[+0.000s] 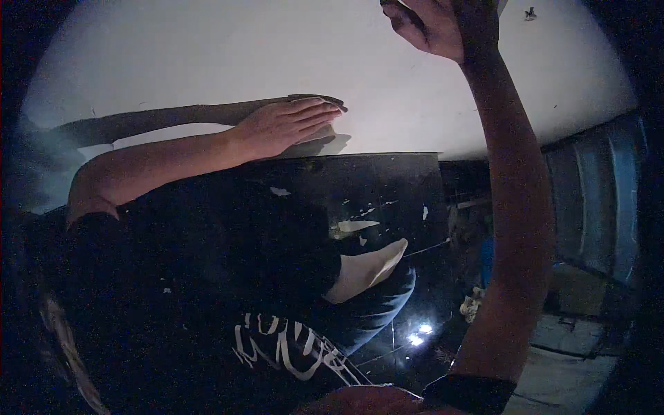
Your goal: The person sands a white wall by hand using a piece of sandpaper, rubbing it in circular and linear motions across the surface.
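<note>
Pale surface (pixel 207 62) is lying palm-side of left hand (pixel 277 126), fingers straight, underside hidden | right hand (pixel 445 31) is sitting up-right of it, half-curled, hold unclear

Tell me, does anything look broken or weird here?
Yes. Ragged pale patches interrupt the dark surface below the white surface, like chipped coating, though it's too dim to be sure. A small dark mark also stands out on the white, near the upper right.
</note>
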The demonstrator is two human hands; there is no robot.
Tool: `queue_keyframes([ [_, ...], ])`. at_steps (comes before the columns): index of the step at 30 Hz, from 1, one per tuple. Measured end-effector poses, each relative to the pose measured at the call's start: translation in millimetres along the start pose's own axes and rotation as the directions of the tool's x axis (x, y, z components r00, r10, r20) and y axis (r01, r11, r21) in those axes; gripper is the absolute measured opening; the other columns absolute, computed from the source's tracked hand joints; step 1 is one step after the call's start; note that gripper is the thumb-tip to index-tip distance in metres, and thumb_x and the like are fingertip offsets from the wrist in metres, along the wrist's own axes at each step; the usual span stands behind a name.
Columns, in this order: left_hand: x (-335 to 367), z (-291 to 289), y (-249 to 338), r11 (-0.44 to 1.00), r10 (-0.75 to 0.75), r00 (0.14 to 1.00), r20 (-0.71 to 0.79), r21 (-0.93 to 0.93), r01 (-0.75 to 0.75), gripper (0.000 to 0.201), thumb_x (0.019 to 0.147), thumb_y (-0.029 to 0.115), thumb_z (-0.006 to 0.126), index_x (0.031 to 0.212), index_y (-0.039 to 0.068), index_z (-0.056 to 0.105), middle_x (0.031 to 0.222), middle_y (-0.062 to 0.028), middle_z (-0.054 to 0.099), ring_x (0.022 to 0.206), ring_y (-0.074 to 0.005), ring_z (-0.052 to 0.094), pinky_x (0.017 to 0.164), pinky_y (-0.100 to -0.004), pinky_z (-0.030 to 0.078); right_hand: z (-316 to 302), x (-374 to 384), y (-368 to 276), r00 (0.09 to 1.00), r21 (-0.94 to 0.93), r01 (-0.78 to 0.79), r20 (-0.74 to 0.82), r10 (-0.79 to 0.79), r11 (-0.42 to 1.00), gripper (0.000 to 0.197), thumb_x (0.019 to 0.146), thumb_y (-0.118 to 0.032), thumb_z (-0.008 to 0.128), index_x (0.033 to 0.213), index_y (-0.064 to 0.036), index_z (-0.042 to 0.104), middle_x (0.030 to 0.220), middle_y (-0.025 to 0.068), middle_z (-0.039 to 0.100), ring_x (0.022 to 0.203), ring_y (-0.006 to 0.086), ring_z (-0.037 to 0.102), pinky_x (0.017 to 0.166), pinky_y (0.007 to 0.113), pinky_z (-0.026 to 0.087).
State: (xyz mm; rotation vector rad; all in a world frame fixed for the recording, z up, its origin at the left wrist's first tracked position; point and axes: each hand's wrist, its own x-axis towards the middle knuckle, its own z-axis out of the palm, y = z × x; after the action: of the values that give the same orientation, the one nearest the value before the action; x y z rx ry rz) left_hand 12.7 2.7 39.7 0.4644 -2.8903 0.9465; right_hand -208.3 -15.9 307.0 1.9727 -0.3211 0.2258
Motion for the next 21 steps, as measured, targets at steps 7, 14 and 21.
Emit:
queue_keyframes([
  [7,-69.8,-21.6,-22.0,0.996,-0.059,0.997,0.056,0.073,0.055,0.057,0.1,0.019,0.041,0.155,0.014,0.026,0.164,0.0021,0.018,0.151,-0.0159,0.016,0.128,-0.0336,0.007,1.7,0.4,-0.6,0.998,0.092,0.01,-0.057,-0.005,0.996,0.056,0.09,-0.022,0.056,0.144,-0.0128,0.051,0.159,0.0085,0.035,0.147,0.0303,0.032,0.115,0.053,0.026],
  [14,-66.8,-26.4,-27.2,0.995,-0.057,0.998,0.015,0.079,0.056,0.064,0.09,0.023,0.049,0.152,0.015,0.034,0.163,-0.001,0.024,0.149,-0.0175,0.023,0.126,-0.0368,0.013,15.4,-9.6,-1.3,0.992,0.25,-0.084,0.116,0.057,0.965,0.057,0.091,-0.022,0.055,0.146,-0.01,0.048,0.161,0.0071,0.031,0.145,0.0288,0.036,0.115,0.052,0.027],
  [21,2.9,-18.9,-16.6,0.998,-0.027,0.999,-0.027,-0.063,0.025,0.057,0.098,0.013,0.043,0.153,0.014,0.03,0.165,-0.0003,0.016,0.151,-0.0156,0.013,0.128,-0.0338,0.006,2.2,-9.5,-0.3,0.997,0.082,-0.041,0.075,0.035,0.996,0.061,0.087,-0.026,0.057,0.146,-0.0138,0.047,0.162,0.0071,0.028,0.146,0.0312,0.031,0.113,0.058,0.027],
])
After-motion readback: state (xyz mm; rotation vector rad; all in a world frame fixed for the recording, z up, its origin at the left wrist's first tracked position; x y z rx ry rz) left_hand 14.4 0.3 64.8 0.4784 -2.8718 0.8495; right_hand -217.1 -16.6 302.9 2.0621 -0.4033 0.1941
